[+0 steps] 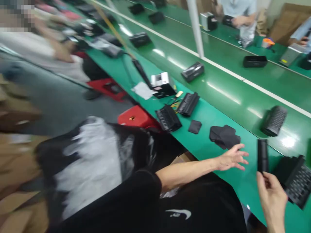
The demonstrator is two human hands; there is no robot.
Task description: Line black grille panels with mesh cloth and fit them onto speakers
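Head view, items as we record them:

- Left hand [230, 158]: open, fingers spread, holding nothing. It sits over the near edge of the green surface [218, 106], just beside the black fabric pieces [224, 136].
- Right hand [272, 197]: fingertips pinch the lower end of a black bar [262, 155], which is held upright above the surface, between the left hand and the nearest keyboard.
- Nearest keyboard [296, 181]: black, beside the right hand.
- Second keyboard [274, 120]: farther out on the surface.
- Small black square [194, 126]: left of the fabric pieces.
- Two black folded cases [167, 118]: beyond the square.
- Red stool [136, 117]: off the surface's edge.
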